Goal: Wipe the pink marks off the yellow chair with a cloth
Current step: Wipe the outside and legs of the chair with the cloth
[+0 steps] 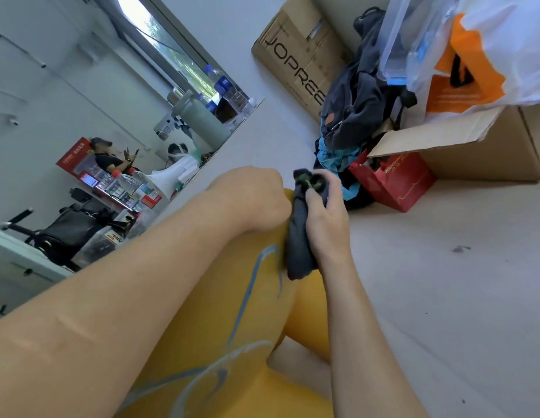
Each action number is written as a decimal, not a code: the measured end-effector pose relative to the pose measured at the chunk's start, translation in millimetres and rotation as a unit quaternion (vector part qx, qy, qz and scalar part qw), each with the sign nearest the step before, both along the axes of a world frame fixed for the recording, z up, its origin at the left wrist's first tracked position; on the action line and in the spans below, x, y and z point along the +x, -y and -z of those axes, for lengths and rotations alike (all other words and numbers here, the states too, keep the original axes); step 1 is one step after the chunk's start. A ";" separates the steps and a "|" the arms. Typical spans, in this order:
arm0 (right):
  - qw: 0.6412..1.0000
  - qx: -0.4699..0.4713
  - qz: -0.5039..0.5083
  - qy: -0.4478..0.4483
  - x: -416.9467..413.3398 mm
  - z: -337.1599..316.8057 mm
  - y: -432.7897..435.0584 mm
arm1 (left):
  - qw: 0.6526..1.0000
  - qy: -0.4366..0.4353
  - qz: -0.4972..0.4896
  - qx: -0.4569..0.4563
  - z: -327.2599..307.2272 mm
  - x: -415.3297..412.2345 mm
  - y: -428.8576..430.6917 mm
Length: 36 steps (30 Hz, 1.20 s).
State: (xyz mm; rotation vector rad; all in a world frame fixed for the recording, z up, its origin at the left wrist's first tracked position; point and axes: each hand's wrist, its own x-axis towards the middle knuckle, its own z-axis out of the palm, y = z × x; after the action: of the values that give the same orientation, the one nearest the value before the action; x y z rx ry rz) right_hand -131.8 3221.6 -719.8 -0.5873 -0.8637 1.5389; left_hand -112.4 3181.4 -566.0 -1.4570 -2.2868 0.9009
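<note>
Writing first. Cardboard box [296, 55] at the far edge of the floor [443, 282] has big black letters reading "JOPREE", and the word runs on behind a heap of dark clothes [359, 98]. Red paper bag [395, 182] beside the heap has pale lettering beginning "WANSHA"; the rest is hidden. Orange-and-white plastic bag [473, 55] carries a black logo and small print too blurred to read. The blue label on the water bottle [225, 84] is likewise unreadable.

Yellow chair [220, 312] fills the near middle of the view. The part that shows has its long axis running from the bottom edge up and slightly right, ending at the hands. The marks [246, 297] show as pale blue-grey streaks here rather than pink. One long streak follows the chair's axis, and looping ones lie nearer the bottom.

Left hand [250, 197] is at the chair's far end, knuckles up, fingers clenched over the edge and gripping it, with the tips hidden behind.

Right hand [326, 227] has its fingers wrapped round a dark cloth [297, 245], which is rolled into a thick bundle. The cloth's long axis is near upright and roughly parallel to the chair's edge. Its bunched upper end pokes out above the thumb — its lower end hangs against the yellow surface just beside the top of the long streak.
</note>
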 end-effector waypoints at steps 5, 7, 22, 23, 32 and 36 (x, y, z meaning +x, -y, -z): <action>0.994 -0.028 0.011 -0.109 -13.8 -10.5 7.2 | 0.999 0.030 -0.017 -0.018 -10.0 -1.5 7.9; 0.985 -0.140 -0.047 -0.088 -25.8 16.6 7.2 | 0.997 0.062 -0.036 -0.013 -14.6 -3.5 14.3; 0.992 -0.059 0.084 -0.074 -4.0 -28.8 36.3 | 0.995 0.053 0.017 0.081 -12.6 -5.4 32.9; 0.990 -0.122 0.043 -0.055 -13.1 -8.5 34.2 | 0.996 0.036 0.021 0.080 -11.7 -5.3 35.5; 0.997 -0.064 0.022 0.031 3.5 -29.5 65.2 | 0.981 0.072 0.016 0.181 -14.1 -2.4 28.6; 0.992 0.036 0.117 -0.010 17.4 -56.7 71.7 | 0.978 0.144 0.006 0.150 -25.2 -0.1 29.7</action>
State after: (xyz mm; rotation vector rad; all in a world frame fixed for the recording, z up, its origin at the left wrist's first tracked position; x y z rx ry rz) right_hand -114.4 3149.9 -663.1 -0.5978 -0.8013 1.2936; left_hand -112.6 3151.7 -540.8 -1.5423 -2.4773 0.3344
